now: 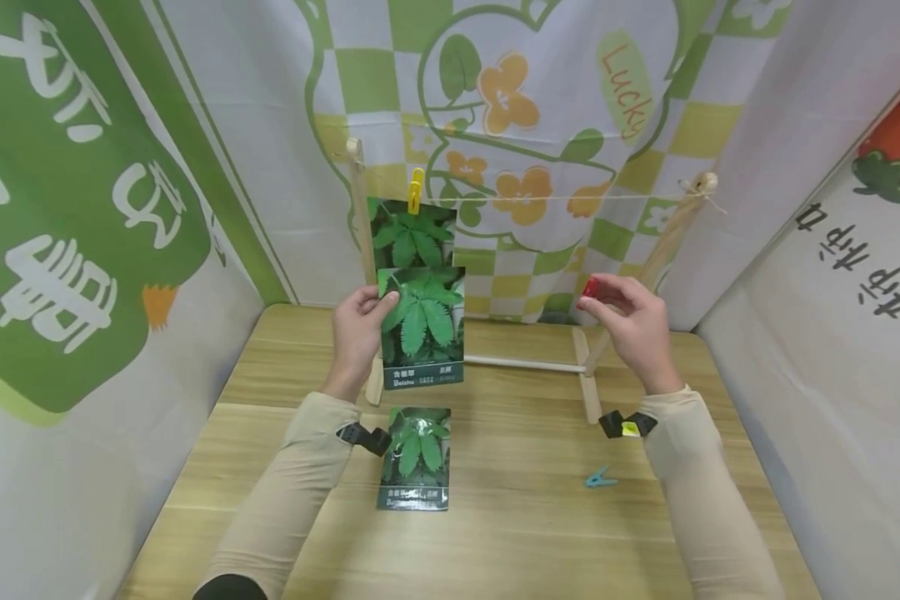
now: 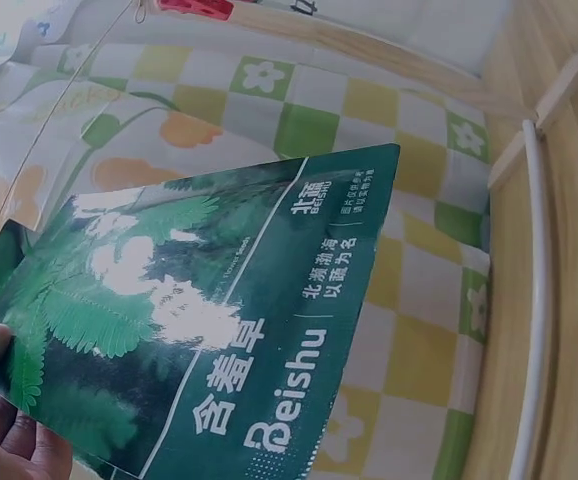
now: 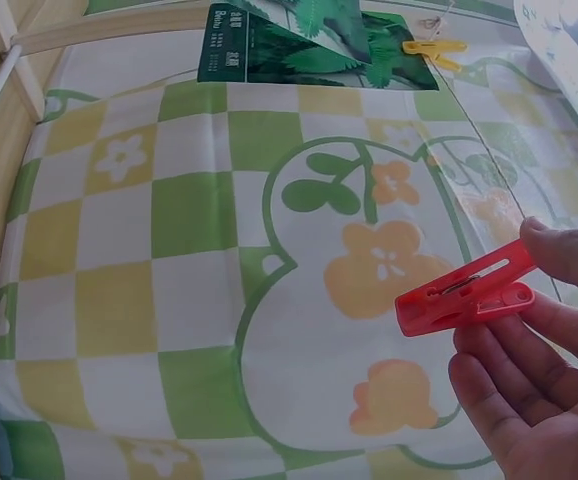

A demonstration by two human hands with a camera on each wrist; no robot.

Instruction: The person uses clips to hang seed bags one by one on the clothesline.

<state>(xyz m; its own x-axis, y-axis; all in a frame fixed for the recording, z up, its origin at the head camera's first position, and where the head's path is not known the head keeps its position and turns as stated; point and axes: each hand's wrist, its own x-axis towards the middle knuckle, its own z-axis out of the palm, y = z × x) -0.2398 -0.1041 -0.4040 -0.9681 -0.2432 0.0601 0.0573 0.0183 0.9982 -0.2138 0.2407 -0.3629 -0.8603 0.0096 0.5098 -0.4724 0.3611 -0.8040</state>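
My left hand (image 1: 358, 333) pinches a green seed packet (image 1: 423, 329) by its left edge, thumb in front and fingers behind. The packet is upright, its leaf picture facing me. Behind it, partly hidden, another seed packet (image 1: 435, 229) hangs from the string (image 1: 615, 197) by a yellow clothespin (image 1: 416, 192). Between thumb and fingers, my right hand (image 1: 633, 321) holds a red clothespin (image 3: 459, 292), off to the right and below the string. In the right wrist view, its handle ends are between the thumb and fingers, and its tip points away from the hand.
A third seed packet (image 1: 414, 458) lies flat on the wooden table (image 1: 510, 517). To its right is a blue clothespin (image 1: 601, 478). Wooden posts (image 1: 671, 242) carry the string, with a white rod (image 1: 525, 364) low between them. A patterned cloth (image 1: 367, 79) hangs behind.
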